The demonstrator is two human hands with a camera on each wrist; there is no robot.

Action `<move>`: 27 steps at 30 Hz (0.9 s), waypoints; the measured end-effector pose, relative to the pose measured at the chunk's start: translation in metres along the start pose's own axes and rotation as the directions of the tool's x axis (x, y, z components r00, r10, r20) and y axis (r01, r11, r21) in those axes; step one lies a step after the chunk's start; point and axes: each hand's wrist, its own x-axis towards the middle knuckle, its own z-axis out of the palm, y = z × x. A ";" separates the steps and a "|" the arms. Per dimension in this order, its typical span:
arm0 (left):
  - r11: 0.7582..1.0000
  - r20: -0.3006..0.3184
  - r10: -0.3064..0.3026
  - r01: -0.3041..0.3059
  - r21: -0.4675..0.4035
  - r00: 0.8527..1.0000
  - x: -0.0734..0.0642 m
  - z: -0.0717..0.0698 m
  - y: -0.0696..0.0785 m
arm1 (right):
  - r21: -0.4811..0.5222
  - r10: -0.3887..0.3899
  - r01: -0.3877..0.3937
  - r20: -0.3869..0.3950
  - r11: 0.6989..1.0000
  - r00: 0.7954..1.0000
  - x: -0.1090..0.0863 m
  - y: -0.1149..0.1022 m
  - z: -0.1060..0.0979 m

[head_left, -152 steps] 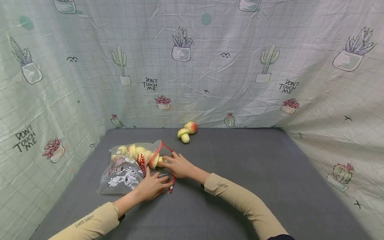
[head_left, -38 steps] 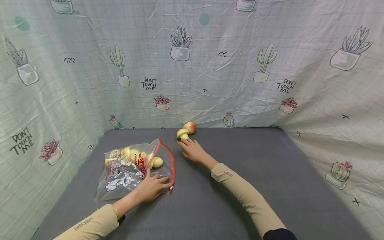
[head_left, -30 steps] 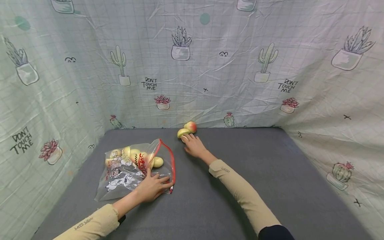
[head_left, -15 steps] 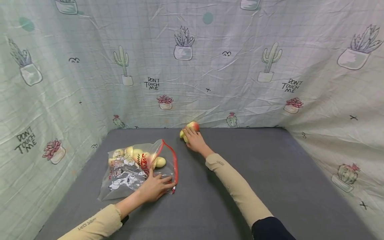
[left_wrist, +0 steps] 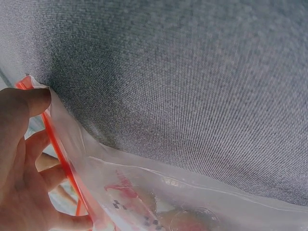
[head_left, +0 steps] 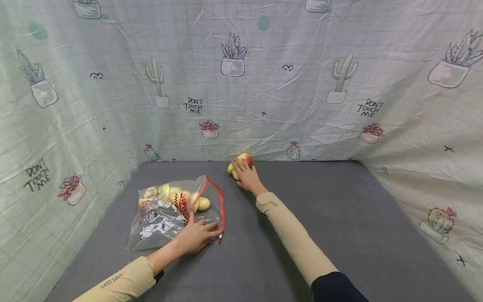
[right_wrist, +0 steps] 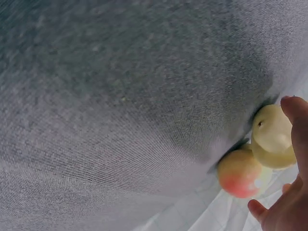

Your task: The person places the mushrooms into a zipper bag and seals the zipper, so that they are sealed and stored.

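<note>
A clear zip bag [head_left: 160, 228] with a red edge and cartoon prints lies on its side. Several pale yellow mushroom-shaped pieces [head_left: 203, 204] are inside, one with its stem toward the mouth. My left hand [head_left: 196, 235] holds the near lip of the bag; in the left wrist view its fingertips line the red strip [left_wrist: 62, 154], thumb across its end. My right hand [head_left: 249, 176] reaches over a yellow mushroom-shaped piece [right_wrist: 274, 127], partly covering it. The right wrist view shows thumb and fingers spread around that piece. Behind it sits a yellow piece with a red blush [right_wrist: 240, 175].
Grey cloth [head_left: 317, 222] covers the table. A pale curtain [head_left: 264, 84] printed with cactus pots rises along the back and both sides, close behind the two loose pieces.
Five seconds ago my right hand was at the bag's mouth by a mushroom-shaped piece. It has since crossed to the loose pieces, fingers sliding forward over the nearer one. My left hand keeps its place.
</note>
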 end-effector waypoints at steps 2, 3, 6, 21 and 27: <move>1.000 0.000 0.000 0.000 0.002 1.000 0.000 0.001 0.000 | 0.002 0.011 -0.012 0.023 1.000 1.000 0.000 0.001 0.002; 1.000 0.000 0.000 0.000 0.000 1.000 0.000 0.001 0.000 | 0.002 0.018 -0.018 0.033 1.000 0.999 0.000 0.001 0.003; 1.000 0.006 -0.004 0.004 -0.007 1.000 0.000 0.002 0.001 | 0.000 0.027 -0.027 0.041 1.000 0.999 0.000 0.001 0.004; 1.000 0.012 -0.006 0.006 -0.014 1.000 0.001 0.001 0.000 | -0.051 -0.015 0.013 -0.049 0.999 0.999 -0.002 -0.007 0.006; 1.000 0.020 -0.011 0.012 -0.021 1.000 0.001 0.001 0.000 | 0.007 -0.031 0.031 -0.061 0.999 0.998 -0.003 -0.003 0.008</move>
